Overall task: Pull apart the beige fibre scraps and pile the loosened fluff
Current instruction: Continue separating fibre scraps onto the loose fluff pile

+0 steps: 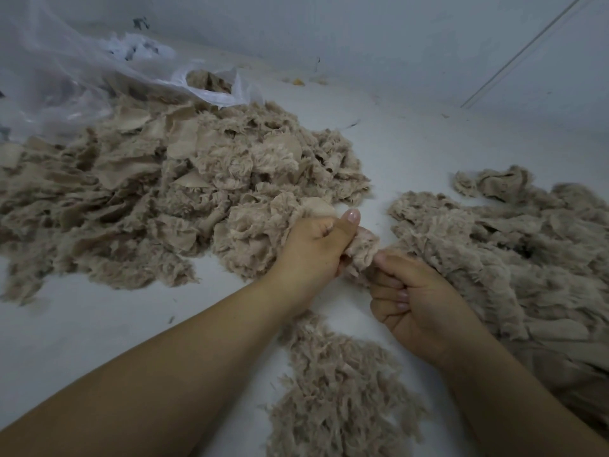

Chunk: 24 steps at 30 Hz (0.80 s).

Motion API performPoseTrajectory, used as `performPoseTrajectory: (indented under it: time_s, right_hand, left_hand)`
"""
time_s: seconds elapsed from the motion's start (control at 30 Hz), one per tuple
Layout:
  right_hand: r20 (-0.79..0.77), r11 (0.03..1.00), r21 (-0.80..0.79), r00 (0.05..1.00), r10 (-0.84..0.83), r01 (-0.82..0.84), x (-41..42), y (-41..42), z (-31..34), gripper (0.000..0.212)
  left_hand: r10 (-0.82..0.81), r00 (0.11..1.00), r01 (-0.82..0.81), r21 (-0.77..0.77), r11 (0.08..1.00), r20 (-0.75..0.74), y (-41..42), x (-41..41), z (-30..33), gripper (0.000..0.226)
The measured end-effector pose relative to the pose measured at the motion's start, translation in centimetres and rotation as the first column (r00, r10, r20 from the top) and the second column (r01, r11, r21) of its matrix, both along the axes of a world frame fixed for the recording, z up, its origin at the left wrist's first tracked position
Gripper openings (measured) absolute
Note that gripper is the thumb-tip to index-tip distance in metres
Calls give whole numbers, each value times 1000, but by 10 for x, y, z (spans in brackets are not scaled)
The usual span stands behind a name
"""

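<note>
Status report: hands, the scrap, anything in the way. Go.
Left hand and right hand both grip one beige scrap between them. Loosened fluff pile below the hands. Scrap heaps either side; nothing blocking.

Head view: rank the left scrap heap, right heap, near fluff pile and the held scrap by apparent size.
1. Left scrap heap
2. Right heap, cropped, so unsure
3. Near fluff pile, enlarged by nearness
4. Held scrap

There is only one view, from a camera on the person's head. It looks forward and steeply down, close above both forearms, and its wide lens bends the edges. The white surface [99,324] fills most of the picture, and the wall [395,34] stands at the top
</note>
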State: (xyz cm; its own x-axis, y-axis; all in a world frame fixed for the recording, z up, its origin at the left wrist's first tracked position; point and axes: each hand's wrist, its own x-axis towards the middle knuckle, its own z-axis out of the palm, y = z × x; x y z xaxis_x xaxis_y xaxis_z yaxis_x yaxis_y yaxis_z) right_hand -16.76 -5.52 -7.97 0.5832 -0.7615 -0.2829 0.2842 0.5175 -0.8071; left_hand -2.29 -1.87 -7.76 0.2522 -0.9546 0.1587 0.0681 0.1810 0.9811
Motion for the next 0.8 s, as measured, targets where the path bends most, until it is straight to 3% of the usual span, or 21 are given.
performPoseTrajectory:
  time_s: [0.07, 0.27, 0.4, 0.53, 0.6, 0.7, 0.8]
  right_hand:
    - [1, 1000, 4, 1000, -10, 10, 0, 0, 0, 16]
    - [59, 999, 26, 998, 21, -23, -2, 0, 1, 15]
    - [-8, 996, -84, 1000, 4, -5, 1, 3, 0, 22]
    - [19, 998, -41, 999, -44, 45, 1, 2, 0, 23]
    - [38, 998, -29, 998, -55, 57, 1, 2, 1, 24]
    - [83, 995, 11, 991, -100, 99, 1, 2, 0, 26]
    - [109, 992, 32, 986, -125, 122, 2, 2, 0, 32]
  left_hand:
    - [-38, 999, 38, -4, 999, -6, 1, -2, 1, 47]
    - [-3, 996, 2, 9, 1000, 88, -1, -3, -1, 58]
    - [-13, 1000, 12, 79, 997, 16, -1, -1, -3, 43]
    - [-55, 998, 58, 132, 990, -26, 0, 1, -3, 13]
    - [-80, 994, 93, 162, 982, -81, 1, 5, -2, 17]
    - [-177, 977, 200, 213, 956, -119, 3, 15, 3, 23]
    - [-355, 934, 345, 334, 877, -32, 8, 28, 7, 25]
